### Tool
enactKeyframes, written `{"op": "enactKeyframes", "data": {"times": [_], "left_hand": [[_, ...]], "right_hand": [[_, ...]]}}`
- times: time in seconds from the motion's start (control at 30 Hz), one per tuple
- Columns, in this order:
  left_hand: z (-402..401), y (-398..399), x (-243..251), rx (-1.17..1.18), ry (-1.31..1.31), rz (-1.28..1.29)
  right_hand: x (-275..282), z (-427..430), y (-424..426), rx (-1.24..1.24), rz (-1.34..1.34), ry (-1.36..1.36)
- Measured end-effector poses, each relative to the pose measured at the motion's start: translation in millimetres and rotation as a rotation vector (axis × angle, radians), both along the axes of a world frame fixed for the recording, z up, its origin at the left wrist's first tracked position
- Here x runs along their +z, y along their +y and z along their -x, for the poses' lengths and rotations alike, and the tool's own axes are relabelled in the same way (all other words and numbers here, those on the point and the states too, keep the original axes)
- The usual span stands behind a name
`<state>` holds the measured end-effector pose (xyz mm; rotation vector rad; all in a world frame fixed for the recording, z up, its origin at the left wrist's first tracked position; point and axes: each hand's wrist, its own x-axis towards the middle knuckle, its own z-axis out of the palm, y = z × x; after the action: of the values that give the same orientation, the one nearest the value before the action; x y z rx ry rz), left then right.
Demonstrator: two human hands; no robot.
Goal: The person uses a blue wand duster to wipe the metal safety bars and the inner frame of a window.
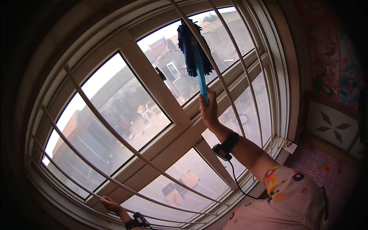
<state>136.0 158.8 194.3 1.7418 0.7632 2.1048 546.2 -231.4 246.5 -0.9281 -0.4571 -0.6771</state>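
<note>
My right hand (209, 110) grips the blue plastic handle (200, 67) of a duster. Its dark navy microfibre head (188, 53) is raised against the upper right window pane (161, 43), behind one of the white security bars (211, 59). Low on the left, my left hand (111, 205) holds another white window bar (95, 194). Whether the duster head touches the glass I cannot tell. Both wrists wear black straps with small box-shaped devices.
Several vertical bars cross the sliding window frame (149, 86); a dark latch (160, 73) sits on its middle stile. A cable (237, 182) hangs from my right wrist device. At right are a small card (289, 146) on the sill, a patterned panel (330, 126) and a pink checked cloth (316, 164).
</note>
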Motion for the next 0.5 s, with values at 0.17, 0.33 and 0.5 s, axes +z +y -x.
{"op": "enactKeyframes", "data": {"times": [0.17,0.33,0.5], "left_hand": [[5.2,-9.0,5.8,-0.043,-0.027,0.138],[-3.4,-3.9,3.2,-0.068,-0.079,0.132],[5.6,20.1,-5.3,-0.029,-0.023,0.079]], "right_hand": [[-27.2,25.2,-9.1,-0.142,0.282,-0.213],[-55.1,12.0,-22.7,-0.241,0.257,-0.130],[-89.2,50.9,-16.2,-0.144,0.387,-0.236]]}}
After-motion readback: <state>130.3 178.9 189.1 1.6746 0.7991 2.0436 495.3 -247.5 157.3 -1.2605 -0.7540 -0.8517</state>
